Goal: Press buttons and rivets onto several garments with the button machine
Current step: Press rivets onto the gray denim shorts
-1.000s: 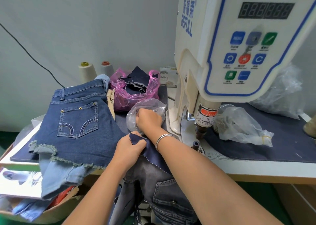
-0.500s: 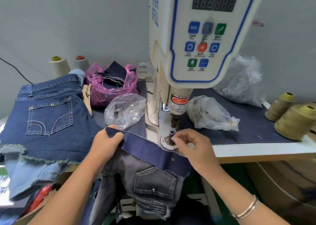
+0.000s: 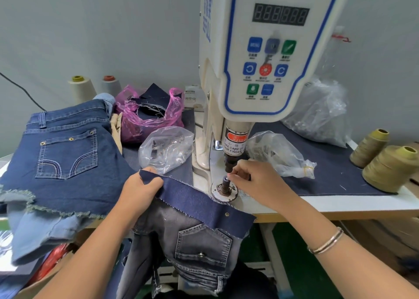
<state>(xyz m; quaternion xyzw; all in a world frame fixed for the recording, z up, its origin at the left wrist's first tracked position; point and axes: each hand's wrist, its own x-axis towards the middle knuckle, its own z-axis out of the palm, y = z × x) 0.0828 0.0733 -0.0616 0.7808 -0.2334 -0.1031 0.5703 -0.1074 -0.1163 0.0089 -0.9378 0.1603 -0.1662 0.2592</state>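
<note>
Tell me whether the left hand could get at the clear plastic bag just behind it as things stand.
Probably yes. The clear plastic bag lies just beyond the left hand with nothing between, but that hand is pinching the dark denim strip and would have to let go first.

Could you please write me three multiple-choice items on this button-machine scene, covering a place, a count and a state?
1. Where is the right hand?
A. at the lower die
B. on the control panel
C. in the pink bag

2. How many olive thread cones stand at the table's right edge?
A. one
B. two
C. four

3. What is the left hand doing?
A. hanging idle
B. pressing a button
C. gripping the dark blue denim strip

Answers: 1 A, fingertips meet the die post; 2 B, two stand together; 3 C, fingers fold over its end.
</note>
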